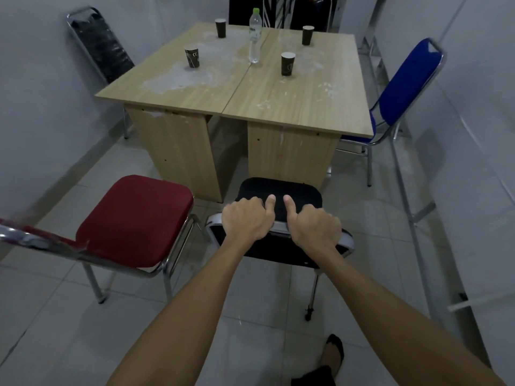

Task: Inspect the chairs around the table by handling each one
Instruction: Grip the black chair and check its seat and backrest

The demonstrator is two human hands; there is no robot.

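Left hand (246, 218) and right hand (313, 225) both gripping black chair (281, 195) backrest, red chair (136, 218) just beside, wooden surface (292, 98) beyond

Four paper cups and one bottle on the wooden top, over a tiled floor.

The clear plastic bottle (255, 40) stands upright near the middle seam, with a green cap. Two dark cups stand at the far side (220, 28) (307, 35) and two nearer (192, 57) (288, 63), all upright and well apart. The floor (69, 324) has pale square tiles. The walls (36, 87) are plain white.
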